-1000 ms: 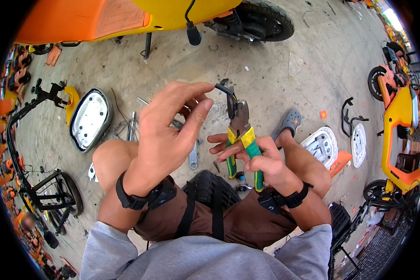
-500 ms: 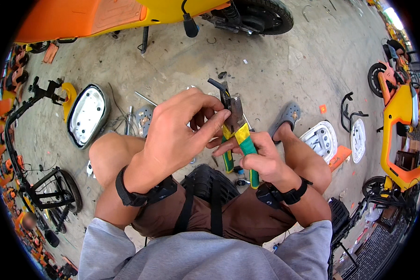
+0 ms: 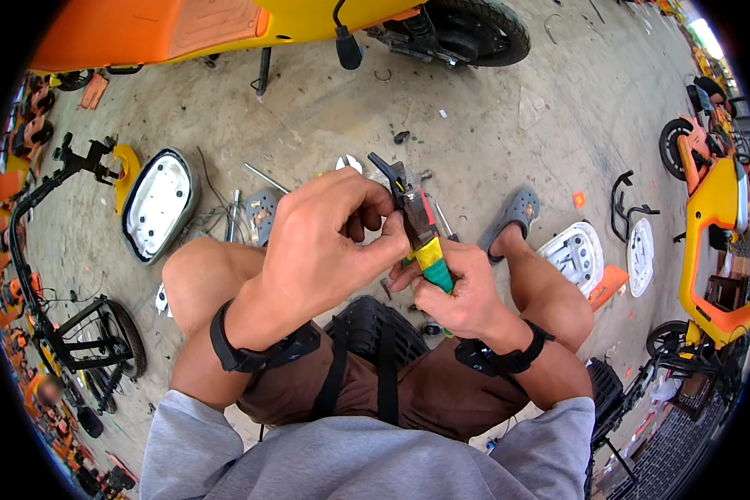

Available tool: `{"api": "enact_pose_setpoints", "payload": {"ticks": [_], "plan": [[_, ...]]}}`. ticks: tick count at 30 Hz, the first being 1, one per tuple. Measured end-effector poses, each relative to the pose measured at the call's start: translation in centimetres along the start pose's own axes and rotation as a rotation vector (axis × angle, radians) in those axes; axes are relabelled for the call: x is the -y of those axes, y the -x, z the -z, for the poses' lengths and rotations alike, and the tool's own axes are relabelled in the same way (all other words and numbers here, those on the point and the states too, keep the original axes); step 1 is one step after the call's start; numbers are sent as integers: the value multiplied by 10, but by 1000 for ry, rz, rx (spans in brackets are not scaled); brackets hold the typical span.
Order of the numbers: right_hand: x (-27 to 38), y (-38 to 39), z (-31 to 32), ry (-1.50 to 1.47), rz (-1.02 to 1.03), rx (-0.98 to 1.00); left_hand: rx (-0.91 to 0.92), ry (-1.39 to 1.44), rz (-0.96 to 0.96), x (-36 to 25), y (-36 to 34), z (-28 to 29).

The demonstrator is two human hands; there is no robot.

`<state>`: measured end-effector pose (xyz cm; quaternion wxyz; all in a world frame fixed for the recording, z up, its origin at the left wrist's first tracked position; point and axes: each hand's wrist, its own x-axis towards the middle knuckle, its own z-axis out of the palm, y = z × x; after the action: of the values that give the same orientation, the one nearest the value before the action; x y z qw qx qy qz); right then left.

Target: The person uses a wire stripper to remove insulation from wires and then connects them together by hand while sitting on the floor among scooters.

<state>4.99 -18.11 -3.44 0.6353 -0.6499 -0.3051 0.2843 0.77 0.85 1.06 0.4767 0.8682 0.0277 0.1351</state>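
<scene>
My right hand (image 3: 462, 287) is closed round the green and yellow handles of a pair of pliers (image 3: 435, 265). Their worn metal jaws point up and away from me, beside the fingertips of my left hand (image 3: 329, 242). Between its thumb and fingers, the left hand pinches a black cable (image 3: 383, 167), whose thicker end sticks out beyond the fingers. The cable lies against the jaws. Whether the jaws bite on it is hidden by the left thumb and fingers.
Grey clogs (image 3: 512, 221) are on my feet. White-lined shells lie on the floor, one at left (image 3: 157, 207) and one at right (image 3: 575, 252). Ahead stands a yellow and orange scooter (image 3: 300, 21); a black frame with wheels (image 3: 79, 350) is at left. Metal rods (image 3: 265, 177) lie near my left foot.
My right hand has closed further round the handles, which were spread wider before. The jaws have turned slightly, and the left hand keeps its pinch on the cable.
</scene>
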Motion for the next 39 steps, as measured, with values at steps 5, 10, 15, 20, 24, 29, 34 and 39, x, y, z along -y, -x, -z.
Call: {"api": "enact_pose_setpoints", "payload": {"ticks": [5,10,15,20,24,29,34,39], "plan": [[16,-2,-8,169,-100,-156,-80,17,-60,3,1,-6],[14,-2,-10,238,-78,-225,-74,-14,-48,-1,1,-6],[7,-6,-9,355,11,-282,-137,-55,-49,3,2,-11],[2,-9,-4,357,-83,-246,-150,-59,-24,5,-2,-12],[3,-10,-7,363,-134,-280,-188,-37,-46,12,-2,-15],[-3,-9,-17,134,-134,-416,-218,-92,-52,14,-5,-15],[10,-13,-9,371,-127,-344,-246,-135,-110,13,-3,-20],[5,-14,-3,434,-113,-350,-314,-191,-207,10,-5,-24]]}}
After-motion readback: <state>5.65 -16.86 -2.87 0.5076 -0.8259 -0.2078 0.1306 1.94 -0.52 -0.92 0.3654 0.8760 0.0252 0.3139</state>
